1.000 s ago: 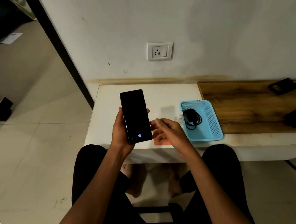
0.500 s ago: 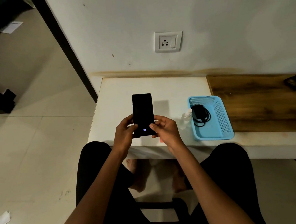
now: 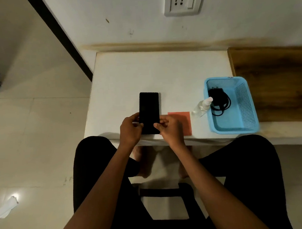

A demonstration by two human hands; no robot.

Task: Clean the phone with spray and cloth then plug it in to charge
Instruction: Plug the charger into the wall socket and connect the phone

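Note:
A black phone (image 3: 149, 109) with a dark screen lies low over the white table (image 3: 161, 72), near its front edge. My left hand (image 3: 131, 131) grips its lower left edge, and my right hand (image 3: 169, 130) pinches its lower right edge. An orange cloth (image 3: 184, 120) lies flat just right of my right hand. A small clear spray bottle (image 3: 202, 106) lies tilted against the blue basket (image 3: 244, 111). A black charger with coiled cable (image 3: 218, 99) sits inside the basket. A white wall socket (image 3: 183, 0) is on the wall above the table.
A wooden board (image 3: 276, 80) covers the table's right part behind the basket. My knees are under the front edge. Tiled floor lies to the left, with a crumpled white paper (image 3: 6, 207) on it.
The phone has come down from upright in my left hand to low over the table, now held by both hands. Its small screen light has gone out. The view has tilted downward.

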